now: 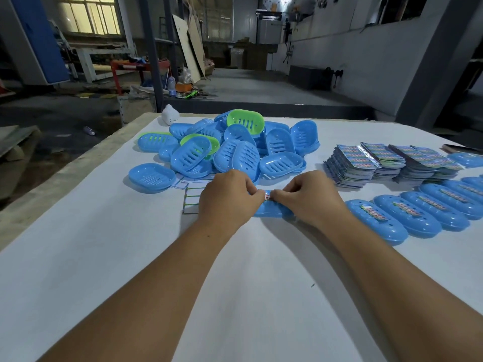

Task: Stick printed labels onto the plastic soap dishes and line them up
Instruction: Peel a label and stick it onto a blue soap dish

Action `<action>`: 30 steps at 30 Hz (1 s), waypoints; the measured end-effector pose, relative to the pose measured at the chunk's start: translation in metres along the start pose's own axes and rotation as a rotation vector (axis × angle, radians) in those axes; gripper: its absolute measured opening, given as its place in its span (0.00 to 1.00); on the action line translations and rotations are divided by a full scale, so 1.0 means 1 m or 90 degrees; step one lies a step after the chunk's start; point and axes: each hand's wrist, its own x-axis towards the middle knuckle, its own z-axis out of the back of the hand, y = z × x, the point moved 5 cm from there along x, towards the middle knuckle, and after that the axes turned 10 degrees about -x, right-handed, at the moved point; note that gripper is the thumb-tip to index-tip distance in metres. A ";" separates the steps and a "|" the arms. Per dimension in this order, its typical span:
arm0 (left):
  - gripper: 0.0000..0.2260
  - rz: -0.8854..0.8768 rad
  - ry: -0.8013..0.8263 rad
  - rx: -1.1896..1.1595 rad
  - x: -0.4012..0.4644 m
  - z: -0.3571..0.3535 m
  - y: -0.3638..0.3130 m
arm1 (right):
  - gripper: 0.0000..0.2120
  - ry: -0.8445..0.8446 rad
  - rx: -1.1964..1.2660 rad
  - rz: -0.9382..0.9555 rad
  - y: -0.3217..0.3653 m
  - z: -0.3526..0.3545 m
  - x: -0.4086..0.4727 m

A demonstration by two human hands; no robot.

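Progress looks partial: labelled dishes sit lined up at three o'clock, while a pile of bare dishes waits at twelve beside stacked labels. Left hand and right hand meet at centre, fingers curled, pinching a label onto one blue dish.

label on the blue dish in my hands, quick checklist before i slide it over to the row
1. Label on the dish: ok, both hands pinch it there.
2. Label pressed flat: cannot tell, fingers cover most of it.
3. Blue soap dish resting on the table: ok.
4. Left hand and right hand on the dish: ok.
5. Room at the near end of the labelled row: ok, bare table there.
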 end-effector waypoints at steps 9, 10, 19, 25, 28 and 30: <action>0.13 -0.023 0.010 -0.016 0.000 0.001 0.003 | 0.18 -0.027 -0.048 0.091 0.006 0.007 -0.003; 0.10 -0.014 0.014 -0.021 0.000 0.000 0.003 | 0.18 0.003 -0.032 0.147 0.012 0.005 -0.006; 0.09 0.016 -0.019 -0.038 0.003 0.005 0.005 | 0.24 0.180 -0.241 0.195 0.013 0.019 -0.017; 0.08 0.016 -0.016 -0.036 0.003 0.003 0.007 | 0.26 0.256 -0.352 0.008 -0.024 0.050 -0.017; 0.07 0.017 -0.018 -0.033 0.003 0.004 0.006 | 0.27 0.249 -0.353 -0.020 -0.032 0.056 -0.014; 0.07 0.016 -0.019 -0.030 0.003 0.004 0.007 | 0.28 0.248 -0.345 -0.032 -0.037 0.057 -0.012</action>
